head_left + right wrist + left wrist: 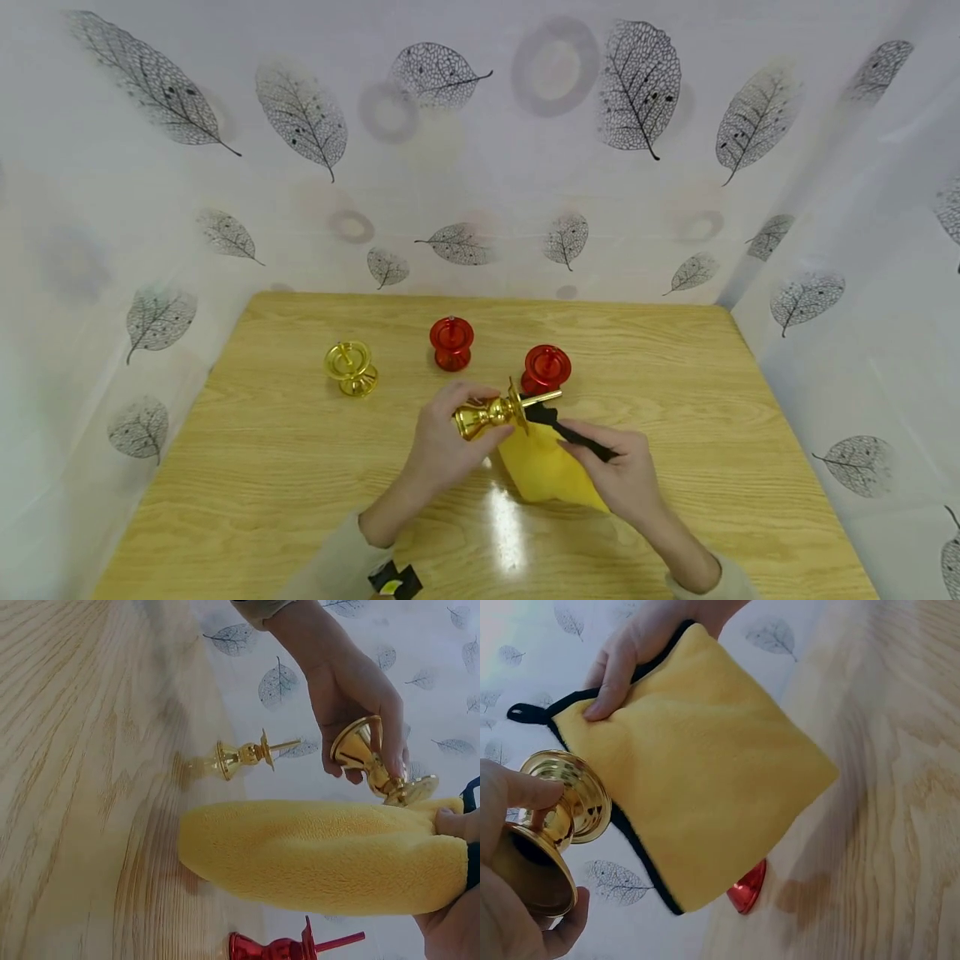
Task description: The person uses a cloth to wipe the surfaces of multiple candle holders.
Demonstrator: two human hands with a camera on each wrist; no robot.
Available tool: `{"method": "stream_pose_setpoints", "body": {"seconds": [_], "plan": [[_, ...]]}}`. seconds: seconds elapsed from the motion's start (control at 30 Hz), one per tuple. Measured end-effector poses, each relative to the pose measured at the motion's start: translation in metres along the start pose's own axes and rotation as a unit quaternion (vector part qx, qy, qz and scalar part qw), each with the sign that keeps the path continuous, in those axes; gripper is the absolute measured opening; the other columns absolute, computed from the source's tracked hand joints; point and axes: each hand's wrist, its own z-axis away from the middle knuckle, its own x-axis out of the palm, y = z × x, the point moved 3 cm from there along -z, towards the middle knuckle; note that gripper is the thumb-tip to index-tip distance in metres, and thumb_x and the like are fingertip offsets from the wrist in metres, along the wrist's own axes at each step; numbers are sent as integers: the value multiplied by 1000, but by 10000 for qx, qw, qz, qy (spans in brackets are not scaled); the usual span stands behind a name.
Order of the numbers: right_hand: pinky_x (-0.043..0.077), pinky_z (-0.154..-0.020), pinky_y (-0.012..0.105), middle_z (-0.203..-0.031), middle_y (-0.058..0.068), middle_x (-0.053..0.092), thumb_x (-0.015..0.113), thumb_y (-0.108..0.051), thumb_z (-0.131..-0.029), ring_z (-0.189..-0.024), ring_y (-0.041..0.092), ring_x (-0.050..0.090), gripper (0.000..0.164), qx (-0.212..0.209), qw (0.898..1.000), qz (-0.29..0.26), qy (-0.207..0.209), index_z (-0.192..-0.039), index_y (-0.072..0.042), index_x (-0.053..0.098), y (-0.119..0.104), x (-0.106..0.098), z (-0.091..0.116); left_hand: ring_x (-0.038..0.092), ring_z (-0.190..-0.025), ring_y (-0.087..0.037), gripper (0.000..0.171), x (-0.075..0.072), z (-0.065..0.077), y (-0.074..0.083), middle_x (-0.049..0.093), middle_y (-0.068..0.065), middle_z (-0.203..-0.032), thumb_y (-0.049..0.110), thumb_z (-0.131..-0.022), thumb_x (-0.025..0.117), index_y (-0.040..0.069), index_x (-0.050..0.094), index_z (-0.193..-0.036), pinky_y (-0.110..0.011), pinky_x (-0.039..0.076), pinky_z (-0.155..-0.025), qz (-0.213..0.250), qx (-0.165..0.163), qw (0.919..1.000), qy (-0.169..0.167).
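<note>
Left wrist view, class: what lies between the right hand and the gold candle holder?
The left wrist view shows part of the yellow cloth between the right hand gripping it and the gold candle holder.

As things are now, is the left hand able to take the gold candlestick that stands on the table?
Probably not directly: the left hand grips another gold candlestick. Otherwise, the way to the standing gold one looks free.

Gold stand (557,822) overlapping yellow cloth (705,772)

The left hand (490,821) grips the tilted stand; whether it touches the black-edged cloth is unclear. The right hand (641,641) pinches the cloth near its looped corner. A red object (748,890) shows partly behind the cloth.
</note>
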Motion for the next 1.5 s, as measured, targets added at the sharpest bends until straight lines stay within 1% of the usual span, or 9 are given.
{"method": "stream_pose_setpoints", "body": {"seconds": [0.27, 0.43, 0.67, 0.9, 1.07, 1.17, 1.27, 1.37, 1.5], "plan": [[58, -66, 18, -107, -23, 69, 65, 16, -81, -90, -1, 70, 26, -46, 9926, 1119, 471, -105, 7, 71, -1, -35, -6, 64, -98, -11, 39, -14, -3, 0, 69, 5, -104, 24, -72, 86, 15, 69, -105, -28, 54, -87, 15, 510, 9987, -47], [50, -51, 12, -102, -13, 72, 66, 17, -80, -75, -6, 69, 31, -333, 9866, 1533, 458, -107, 3, 71, -14, -50, -20, 64, -88, -11, 38, -14, -5, 0, 69, 1, -99, 21, -71, 87, 13, 66, -102, -24, 55, -78, 119, 925, 9951, -314], [49, -65, 6, -102, 10, 76, 70, 15, -77, -81, -8, 66, 40, -1546, 9646, 2072, -515, -111, -6, 73, -44, -42, -53, 63, -85, -9, 38, -6, -6, 4, 70, 2, -96, 20, -70, 88, 15, 65, -100, -21, 54, -75, 197, 1215, 9897, -737], [56, -82, 17, -116, 6, 72, 47, -23, -102, -100, 19, 72, 29, -2895, 8907, 2939, -1908, -114, -13, 72, -62, -20, -68, 63, -83, -7, 38, -3, -9, 4, 69, 2, -97, 17, -69, 88, 16, 64, -99, -19, 55, -71, 254, 1077, 9893, -946], [59, -80, 29, -117, 3, 72, 36, -17, -105, -107, 19, 70, 39, -3715, 8071, 3993, -2262, -110, -15, 74, -71, -5, -64, 64, -83, -7, 34, -4, -11, 6, 68, 2, -94, 15, -70, 87, 15, 62, -94, -18, 55, -70, 270, 1249, 9864, -1035], [57, -86, 29, -119, 0, 72, 43, -9, -101, -113, 19, 67, 32, -3778, 7830, 4252, -2517, -108, -16, 74, -73, 0, -62, 64, -81, -8, 34, -4, -12, 7, 67, 1, -90, 15, -69, 88, 14, 61, -89, -17, 54, -68, 284, 1441, 9836, -1044], [57, -86, 30, -118, 0, 72, 62, -3, -89, -114, 20, 66, 23, -3516, 7972, 4079, -2729, -106, -15, 73, -72, -1, -64, 62, -79, -7, 34, -4, -12, 9, 66, 2, -87, 16, -68, 88, 14, 61, -87, -16, 52, -65, 277, 1593, 9815, -1027], [58, -85, 30, -118, 0, 71, 71, 1, -80, -113, 20, 67, 32, -2892, 8363, 3572, -2991, -107, -16, 71, -70, -5, -71, 62, -79, -8, 34, -5, -12, 11, 66, 2, -87, 14, -67, 89, 14, 61, -87, -16, 52, -66, 326, 1775, 9780, -1045], [58, -84, 26, -116, -3, 71, 65, -5, -90, -104, 11, 68, 28, -1579, 8874, 2440, -3578, -114, -18, 68, -59, -10, -81, 63, -84, -10, 33, -5, -10, 17, 67, 0, -89, 9, -67, 87, 13, 63, -89, -18, 54, -75, 436, 2063, 9705, -1170]]}}
